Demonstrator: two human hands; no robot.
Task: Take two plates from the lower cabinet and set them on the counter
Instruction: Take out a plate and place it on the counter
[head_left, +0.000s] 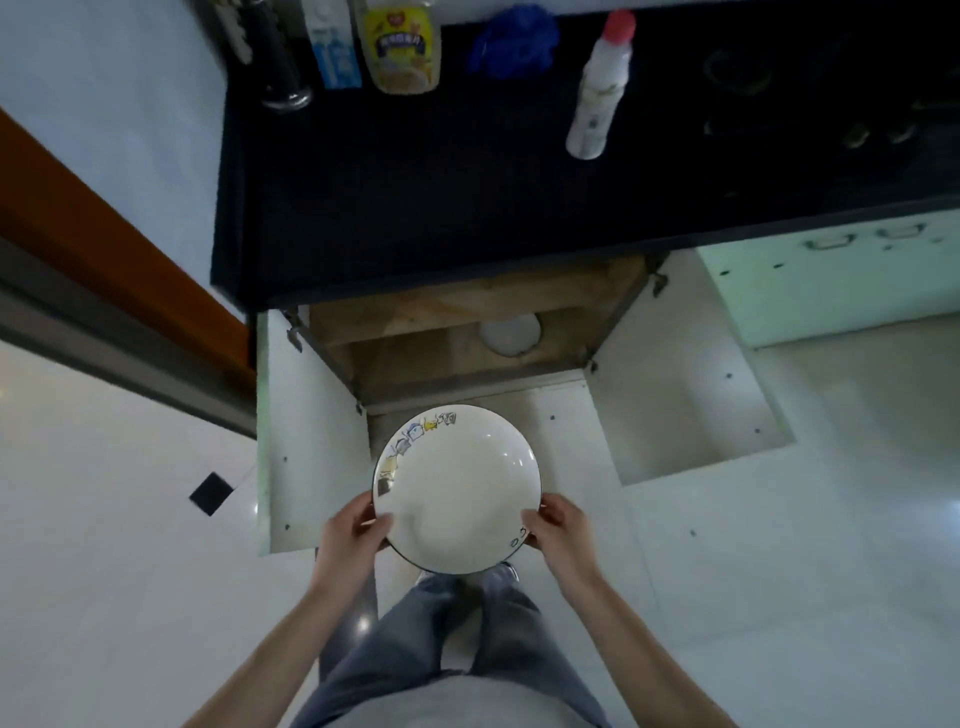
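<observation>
A white plate (457, 486) with a dark rim and small drawings along its edge hangs level in front of the open lower cabinet (467, 338). My left hand (353, 530) grips its left rim and my right hand (558, 527) grips its right rim. Whether a second plate lies under it, I cannot tell. Inside the cabinet, on the wooden shelf, part of another white round dish (511, 335) shows. The black counter (467, 197) runs above the cabinet.
Both cabinet doors stand open, the left door (306, 441) and the right door (685, 405). On the counter stand a white bottle with a pink cap (597, 88), a yellow bottle (400, 44), a blue carton (335, 47), a dark bottle (280, 67) and a blue cloth (514, 39).
</observation>
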